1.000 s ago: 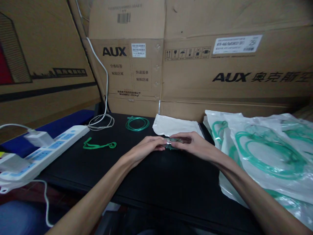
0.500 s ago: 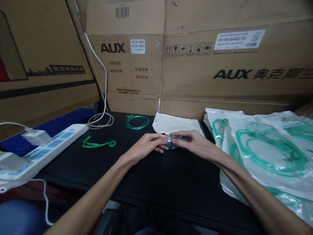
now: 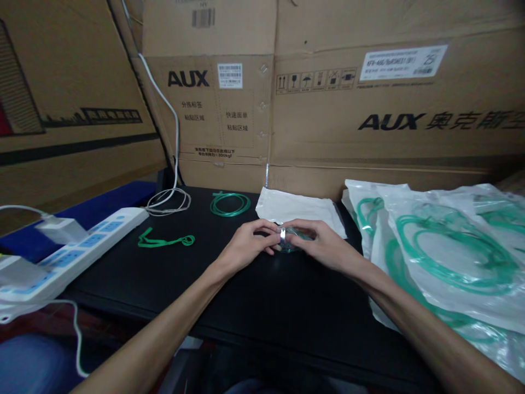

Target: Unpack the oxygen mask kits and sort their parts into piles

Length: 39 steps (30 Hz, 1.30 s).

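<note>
A clear, green-tinted oxygen mask point(image 3: 301, 233) with a shiny metal nose strip point(image 3: 283, 235) is between my two hands above the black table. My left hand point(image 3: 249, 242) pinches its left edge near the strip with thumb and fingers. From the other side my right hand point(image 3: 328, 245) closes on the mask, its thumb in front and index finger along the top. My fingers hide much of the mask. Left of my hands lie a flat green elastic strap point(image 3: 166, 241) and a coil of green tubing point(image 3: 230, 204). A white pouch point(image 3: 297, 206) lies just behind them.
Several clear-and-white bags point(image 3: 455, 257) holding green tubing are piled at the right. A white power strip point(image 3: 96, 241) with plugs and cables lies at the left. Large cardboard boxes point(image 3: 311, 137) stand upright behind the black table point(image 3: 246, 295).
Both hands keep hold of the mask and have shifted only slightly, with the left fingers arched a little more. The strap, coil and pouch lie where they were.
</note>
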### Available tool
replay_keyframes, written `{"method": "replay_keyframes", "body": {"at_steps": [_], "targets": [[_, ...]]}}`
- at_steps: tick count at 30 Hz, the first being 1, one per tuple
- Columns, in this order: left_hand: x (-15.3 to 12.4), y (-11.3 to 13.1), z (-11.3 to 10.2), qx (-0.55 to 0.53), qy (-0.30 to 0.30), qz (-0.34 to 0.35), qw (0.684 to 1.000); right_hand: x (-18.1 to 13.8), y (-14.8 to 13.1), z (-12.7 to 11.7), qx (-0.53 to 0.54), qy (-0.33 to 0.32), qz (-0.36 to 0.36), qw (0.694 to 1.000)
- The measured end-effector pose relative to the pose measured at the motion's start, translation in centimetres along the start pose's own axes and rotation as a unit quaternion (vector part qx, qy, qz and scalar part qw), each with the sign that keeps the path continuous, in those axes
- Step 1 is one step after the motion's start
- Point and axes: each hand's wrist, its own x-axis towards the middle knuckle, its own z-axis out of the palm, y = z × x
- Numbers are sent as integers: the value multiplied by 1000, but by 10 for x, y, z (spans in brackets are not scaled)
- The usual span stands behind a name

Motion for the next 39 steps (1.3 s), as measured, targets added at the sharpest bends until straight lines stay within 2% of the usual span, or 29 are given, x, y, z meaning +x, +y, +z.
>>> {"method": "replay_keyframes", "body": {"at_steps": [3, 5, 7, 11, 16, 19, 31, 39], "targets": [[-1, 3, 0, 27, 55, 29, 998, 0, 2, 0, -8, 21, 10, 1000], [-3, 7, 1, 83, 69, 49, 993, 0, 1, 0, -12, 27, 25, 999], [-6, 10, 1, 126, 59, 54, 989, 0, 0, 0, -13, 30, 38, 999], [-6, 8, 0, 129, 40, 46, 990, 0, -3, 1, -22, 38, 46, 998], [-5, 3, 2, 143, 48, 15, 988, 0, -1, 3, -32, 28, 30, 999], [-5, 2, 4, 155, 59, 29, 986, 0, -1, 4, -32, 31, 34, 998], [-6, 1, 13, 115, 77, 63, 988, -1, -3, 5, -36, 60, 20, 997], [-4, -5, 13, 79, 61, 67, 993, -2, -6, 4, -41, 77, 54, 995]]}}
